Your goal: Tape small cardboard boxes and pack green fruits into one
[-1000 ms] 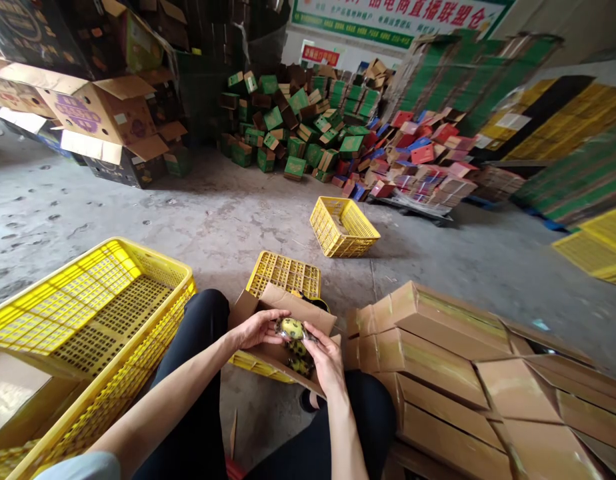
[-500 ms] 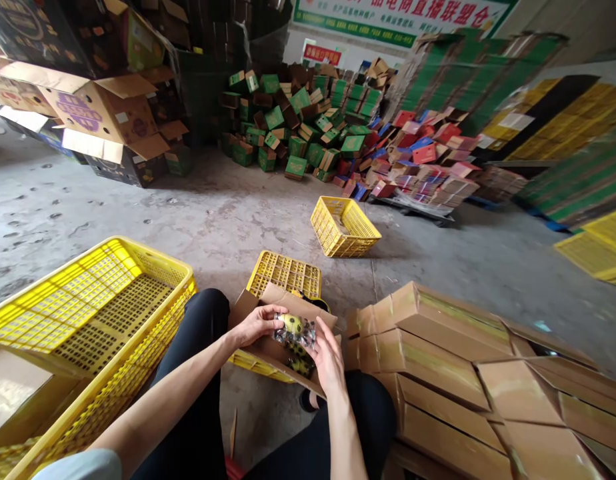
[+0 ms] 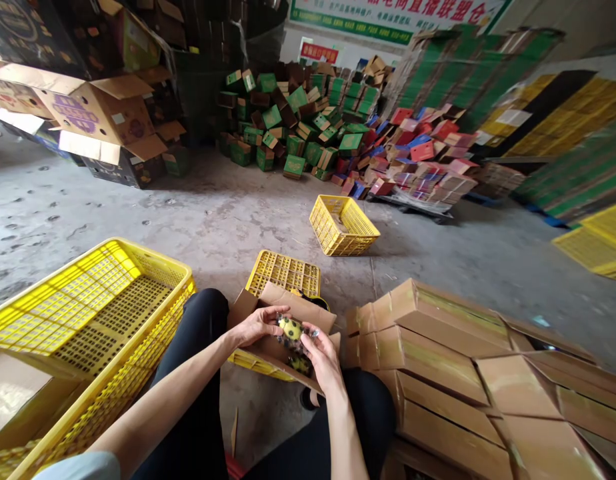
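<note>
Between my two hands is a yellow, dark-spotted fruit in a clear wrapper; its exact kind I cannot make out. My left hand pinches the wrapper's left end with thumb and fingers. At the other end, my right hand grips the wrapper with its fingers closed. Both hands are above an open cardboard box, whose flaps are spread. Inside it, below my right hand, lies another wrapped yellow, spotted fruit. The box rests on a yellow crate between my knees.
A large yellow crate stands at my left, with cardboard inside. Stacked closed cartons fill the right side. An upturned yellow crate is just beyond the box, and another yellow crate stands farther out. Green boxes are heaped behind.
The wrapped fruit has tilted, its right end now lower. My right hand has closed its fingers around the wrapper's end, while my left hand has barely moved.
</note>
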Motion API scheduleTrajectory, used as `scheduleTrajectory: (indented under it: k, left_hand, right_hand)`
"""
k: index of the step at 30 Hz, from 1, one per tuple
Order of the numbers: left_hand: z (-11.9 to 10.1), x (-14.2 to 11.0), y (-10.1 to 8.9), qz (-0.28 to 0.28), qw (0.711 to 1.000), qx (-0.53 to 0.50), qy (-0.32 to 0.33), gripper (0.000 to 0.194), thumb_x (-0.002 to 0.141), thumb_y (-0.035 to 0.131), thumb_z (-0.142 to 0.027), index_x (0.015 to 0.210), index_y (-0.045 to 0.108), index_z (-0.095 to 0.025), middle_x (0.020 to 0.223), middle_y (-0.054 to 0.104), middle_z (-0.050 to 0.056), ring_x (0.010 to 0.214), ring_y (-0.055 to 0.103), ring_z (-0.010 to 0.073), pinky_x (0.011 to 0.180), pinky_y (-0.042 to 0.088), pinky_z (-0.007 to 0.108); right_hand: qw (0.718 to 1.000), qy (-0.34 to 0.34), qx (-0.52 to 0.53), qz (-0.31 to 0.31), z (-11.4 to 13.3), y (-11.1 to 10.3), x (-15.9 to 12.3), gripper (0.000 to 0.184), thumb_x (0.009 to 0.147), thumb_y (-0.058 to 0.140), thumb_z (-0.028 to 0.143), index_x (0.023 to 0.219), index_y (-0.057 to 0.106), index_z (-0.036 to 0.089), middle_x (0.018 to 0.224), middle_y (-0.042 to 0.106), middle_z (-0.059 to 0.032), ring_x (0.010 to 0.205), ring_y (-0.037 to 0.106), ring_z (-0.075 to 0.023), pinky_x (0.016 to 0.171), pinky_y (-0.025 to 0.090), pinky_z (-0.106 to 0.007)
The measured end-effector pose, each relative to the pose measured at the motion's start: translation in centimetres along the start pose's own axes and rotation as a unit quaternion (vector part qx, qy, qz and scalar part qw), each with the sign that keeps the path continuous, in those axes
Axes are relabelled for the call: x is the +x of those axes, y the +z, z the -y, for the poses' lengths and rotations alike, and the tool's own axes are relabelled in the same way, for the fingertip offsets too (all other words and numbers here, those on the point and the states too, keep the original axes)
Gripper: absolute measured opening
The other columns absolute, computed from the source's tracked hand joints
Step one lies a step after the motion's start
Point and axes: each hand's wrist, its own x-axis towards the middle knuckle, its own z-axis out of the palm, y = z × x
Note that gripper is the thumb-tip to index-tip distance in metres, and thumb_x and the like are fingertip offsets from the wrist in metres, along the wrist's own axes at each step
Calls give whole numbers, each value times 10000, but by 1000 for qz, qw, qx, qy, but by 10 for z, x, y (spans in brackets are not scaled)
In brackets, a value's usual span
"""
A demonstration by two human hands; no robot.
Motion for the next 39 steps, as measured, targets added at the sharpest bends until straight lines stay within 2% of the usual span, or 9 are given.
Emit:
scheduleTrajectory:
  k: [6, 9, 12, 16, 21, 24, 28, 32, 39]
  left_hand:
    - [0, -1, 1, -29, 998, 45, -15, 612, 679, 1002, -343, 1226, 781, -177, 1230, 777, 110, 1134, 725, 262, 1108, 474, 385]
    - [0, -2, 0, -53, 995, 69, -45, 622, 692, 991, -399, 1235, 770, -193, 1219, 775, 103, 1092, 736, 250, 1034, 518, 368]
    - [1, -2, -3, -56, 993, 76, -74, 649, 704, 980, -423, 1260, 746, -185, 1082, 793, 96, 967, 761, 232, 943, 559, 366]
    - [3, -2, -4, -93, 993, 41, -64, 745, 659, 1015, -392, 1303, 691, -207, 1057, 791, 89, 922, 783, 228, 887, 580, 352]
    - [3, 0, -3, -137, 989, 25, -48, 562, 656, 1012, -435, 1040, 700, -168, 1043, 780, 87, 935, 786, 228, 847, 590, 318]
    - [2, 0, -2, -134, 989, 30, -49, 524, 677, 986, -495, 949, 702, -149, 961, 774, 70, 905, 772, 210, 829, 594, 307]
    - [1, -1, -2, -127, 991, 21, -46, 551, 696, 968, -531, 1013, 729, -149, 967, 760, 60, 877, 746, 187, 836, 605, 323]
    - [0, -1, -2, -105, 993, 22, -38, 553, 738, 939, -547, 1078, 743, -158, 1073, 751, 83, 906, 726, 181, 826, 597, 308]
    - [-1, -3, -2, -96, 994, 35, -32, 509, 737, 950, -498, 1089, 773, -174, 1011, 758, 64, 877, 717, 186, 861, 551, 322]
  right_hand:
    - [997, -59, -39, -16, 3, 2, 0, 553, 650, 963, 531, 1082, 769, 246, 1143, 809, -75, 1095, 737, -303, 1066, 540, -464]
    - [995, -83, -49, -10, 6, 3, -1, 508, 654, 965, 508, 1044, 765, 250, 1203, 795, -76, 1156, 720, -312, 1108, 515, -476]
    - [994, -93, -56, 6, 7, 4, -3, 473, 672, 958, 496, 1024, 754, 255, 1243, 780, -81, 1202, 705, -327, 1116, 510, -488]
    - [992, -104, -75, 21, 3, 3, -1, 448, 691, 944, 505, 1012, 746, 264, 1326, 743, -90, 1259, 681, -343, 1115, 512, -490]
    - [988, -119, -83, 53, -7, 4, 3, 451, 686, 945, 498, 1027, 765, 264, 1377, 699, -90, 1301, 656, -344, 1169, 485, -486]
    - [984, -139, -82, 80, -7, 7, 1, 412, 741, 915, 468, 1086, 792, 278, 1437, 648, -79, 1403, 582, -328, 1234, 427, -462]
    - [977, -145, -107, 115, 0, 11, -7, 407, 806, 872, 435, 1185, 807, 301, 1536, 566, -74, 1489, 497, -320, 1253, 409, -456]
    - [974, -135, -127, 134, 2, 12, -11, 450, 801, 874, 454, 1229, 807, 330, 1571, 543, -65, 1507, 472, -329, 1261, 399, -480]
    - [968, -127, -156, 152, 0, 12, -13, 480, 808, 868, 468, 1268, 791, 356, 1567, 560, -49, 1504, 476, -327, 1278, 366, -505]
